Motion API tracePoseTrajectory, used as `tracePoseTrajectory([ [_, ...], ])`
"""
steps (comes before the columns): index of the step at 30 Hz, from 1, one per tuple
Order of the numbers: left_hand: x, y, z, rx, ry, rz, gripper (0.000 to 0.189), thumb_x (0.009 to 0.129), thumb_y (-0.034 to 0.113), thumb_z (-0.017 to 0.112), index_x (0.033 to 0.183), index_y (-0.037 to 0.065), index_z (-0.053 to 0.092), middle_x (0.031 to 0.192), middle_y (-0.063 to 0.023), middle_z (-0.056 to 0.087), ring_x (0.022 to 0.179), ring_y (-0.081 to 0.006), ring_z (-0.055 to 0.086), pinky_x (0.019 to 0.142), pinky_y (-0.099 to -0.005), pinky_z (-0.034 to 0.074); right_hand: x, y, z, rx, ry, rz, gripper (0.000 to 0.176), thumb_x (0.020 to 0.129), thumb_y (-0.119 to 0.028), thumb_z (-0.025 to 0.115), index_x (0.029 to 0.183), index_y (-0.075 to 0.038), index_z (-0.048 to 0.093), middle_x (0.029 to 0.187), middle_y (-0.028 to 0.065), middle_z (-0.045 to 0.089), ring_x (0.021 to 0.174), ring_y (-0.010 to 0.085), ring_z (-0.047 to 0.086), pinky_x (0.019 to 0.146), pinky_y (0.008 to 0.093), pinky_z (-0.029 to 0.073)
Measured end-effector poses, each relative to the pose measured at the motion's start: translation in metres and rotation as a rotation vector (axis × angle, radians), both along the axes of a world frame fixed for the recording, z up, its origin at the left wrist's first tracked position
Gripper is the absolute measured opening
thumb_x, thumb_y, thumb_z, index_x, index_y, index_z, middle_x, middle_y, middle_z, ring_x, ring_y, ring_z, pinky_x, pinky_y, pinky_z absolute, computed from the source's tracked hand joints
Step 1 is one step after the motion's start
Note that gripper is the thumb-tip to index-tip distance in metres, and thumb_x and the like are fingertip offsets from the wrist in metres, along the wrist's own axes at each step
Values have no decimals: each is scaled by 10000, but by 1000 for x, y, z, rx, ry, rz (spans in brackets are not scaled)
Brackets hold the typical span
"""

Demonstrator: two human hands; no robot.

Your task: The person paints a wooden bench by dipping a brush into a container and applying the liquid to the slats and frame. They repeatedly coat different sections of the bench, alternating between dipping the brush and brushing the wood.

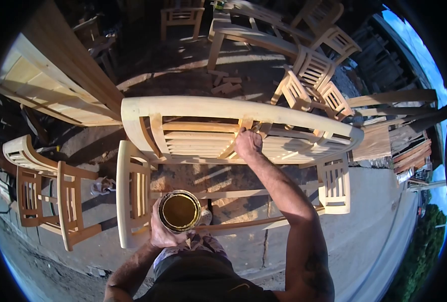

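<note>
My left hand (164, 229) is wrapped round an open can (179, 210) of amber-brown liquid, held upright in front of my body. My right hand (248, 143) reaches out to the backrest of a pale wooden bench (223, 107), at an upright near its middle. Its fingers are closed; what they hold is mostly hidden, with only a small dark bit showing above the knuckles. Around that hand the wood of the upright and nearby slats looks darker orange and shiny. The bench's slatted left armrest (126, 194) and right armrest (335, 183) flank the open frame.
On the left stands a wooden chair frame (62, 201), near a crumpled cloth (102, 186). Several slatted chairs (311, 70) and a table frame (256, 36) stand behind the bench. Wood offcuts (227, 85) lie on the floor. A large wooden panel (57, 85) leans at upper left.
</note>
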State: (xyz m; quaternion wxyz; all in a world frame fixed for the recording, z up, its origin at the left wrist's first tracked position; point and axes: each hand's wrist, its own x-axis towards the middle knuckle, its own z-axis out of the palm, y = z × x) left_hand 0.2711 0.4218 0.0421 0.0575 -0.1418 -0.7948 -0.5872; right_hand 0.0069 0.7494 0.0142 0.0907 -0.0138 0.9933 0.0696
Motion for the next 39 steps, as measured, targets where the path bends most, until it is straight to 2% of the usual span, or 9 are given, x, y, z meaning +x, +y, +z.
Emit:
tracePoseTrajectory([
  [4,1,10,-2,227,-58,-3,1132,679,349,985,1514,-68,343,1422,-232,557,1291,-366,621,1089,-478,515,1,11,0,-43,-3,13,380,842,-192,676,1141,41,650,898,208,767,857,346,774,754,458,594],
  [14,1,11,-3,79,-73,-20,1158,664,344,995,1502,-62,307,1395,-219,578,1288,-344,625,1093,-466,507,39,27,-43,-249,237,-33,350,844,-167,653,1140,19,629,943,251,744,932,404,749,780,512,580],
  [20,-3,13,0,60,-95,-12,1136,642,291,994,1487,-57,318,1387,-223,593,1284,-347,634,1090,-463,518,78,54,-29,-506,439,-178,207,846,-202,789,1017,-124,701,934,113,777,879,332,765,772,436,604],
  [22,-5,18,-3,73,-98,-2,1109,643,266,983,1480,-55,330,1372,-227,606,1266,-354,649,1076,-468,531,106,62,7,-914,473,-346,150,915,-156,759,1055,-124,717,835,78,749,764,218,741,724,351,572],
  [23,-6,20,-3,77,-100,5,1096,644,254,978,1477,-54,335,1365,-229,613,1257,-357,656,1069,-471,538,118,70,20,-1075,599,-213,78,969,-111,711,1042,-83,706,750,1,653,650,75,544,608,268,476],
  [26,-14,22,3,-53,-15,-9,1065,641,223,963,1470,-51,354,1326,-241,638,1223,-377,679,1032,-482,563,155,78,96,-1466,419,-475,141,974,-75,664,1089,-73,581,692,-21,510,527,52,431,480,262,377],
  [29,-19,29,13,-88,-6,-19,994,678,212,921,1462,-72,380,1291,-269,647,1191,-417,688,990,-489,583,179,87,140,-1760,353,-275,165,970,-115,669,1085,-29,589,734,6,559,534,71,449,489,238,382],
  [35,-38,41,7,-90,179,-109,973,680,172,896,1457,-115,386,1303,-296,631,1166,-449,689,995,-481,575,217,18,219,-1399,108,109,238,933,-174,748,1074,0,669,824,52,643,710,70,570,641,223,418],
  [39,-38,50,13,-32,160,-146,975,657,145,914,1452,-95,403,1331,-297,614,1168,-465,678,986,-485,570,205,-26,217,-1155,-140,429,205,922,-97,767,1085,-20,668,795,73,683,580,134,630,553,276,477],
])
